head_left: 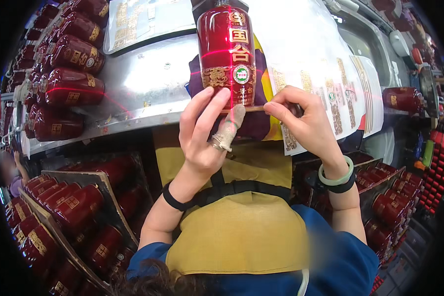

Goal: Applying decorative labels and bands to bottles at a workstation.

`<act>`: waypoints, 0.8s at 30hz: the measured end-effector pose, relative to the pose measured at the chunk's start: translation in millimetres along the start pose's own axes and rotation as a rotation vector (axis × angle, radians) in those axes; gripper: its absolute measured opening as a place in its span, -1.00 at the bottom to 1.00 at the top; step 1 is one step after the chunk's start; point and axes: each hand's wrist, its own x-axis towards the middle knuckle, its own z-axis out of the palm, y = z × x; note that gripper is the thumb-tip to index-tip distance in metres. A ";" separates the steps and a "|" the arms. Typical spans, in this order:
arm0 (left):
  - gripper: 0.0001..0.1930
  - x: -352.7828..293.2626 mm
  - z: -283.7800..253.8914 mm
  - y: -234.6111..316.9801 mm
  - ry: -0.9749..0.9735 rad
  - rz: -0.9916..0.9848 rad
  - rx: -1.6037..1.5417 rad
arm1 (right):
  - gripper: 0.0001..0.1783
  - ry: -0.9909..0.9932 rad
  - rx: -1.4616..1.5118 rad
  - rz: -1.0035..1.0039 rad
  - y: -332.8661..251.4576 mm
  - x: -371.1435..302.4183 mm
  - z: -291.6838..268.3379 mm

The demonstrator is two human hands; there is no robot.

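A dark red glass bottle (pixel 215 42) with gold characters, gold ornament and a round green-and-white sticker lies on a dark purple cloth (pixel 261 126). Red light lines cross it. My left hand (pixel 204 133) rests stretched fingertips on its lower part, the fingers apart. The thumb of that hand wears a pale wrapping and presses by the bottle's base. Along the base runs a thin gold strip (pixel 255 108). Its right end is pinched between the thumb and fingers of my right hand (pixel 306 116). The other fingers of this hand are curled.
White sheets with gold decals (pixel 330 93) lie right of the bottle, beside a metal basin (pixel 362 37). More red bottles (pixel 74 89) line the metal table's left side. Wooden crates of bottles (pixel 76 204) flank me on both sides. A person's arm (pixel 20 165) shows at far left.
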 end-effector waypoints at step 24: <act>-0.65 1.4 -0.1 -3.5 -0.052 0.017 -0.083 | -0.76 -0.009 0.026 -0.009 -0.3 2.4 3.2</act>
